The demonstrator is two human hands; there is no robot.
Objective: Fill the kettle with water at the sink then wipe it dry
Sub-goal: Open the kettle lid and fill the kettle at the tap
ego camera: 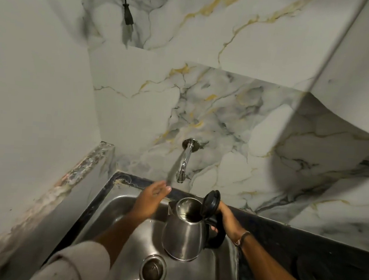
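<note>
A steel kettle (183, 234) with a black handle stands in the steel sink (111, 213), its black lid (211, 202) flipped up and its mouth open. My right hand (225, 217) grips the kettle's handle from the right. My left hand (152, 198) is raised over the sink's back edge, fingers apart and holding nothing, just below and left of the chrome tap (185, 162) on the marble wall. I see no water running from the tap's spout, which hangs above and slightly behind the kettle's mouth.
The sink drain (153, 269) lies in front of the kettle. A dark counter (303, 248) runs to the right with a round black kettle base (320, 276) on it. A black power plug (127, 13) hangs on the wall above. A white cabinet (350, 64) overhangs at the upper right.
</note>
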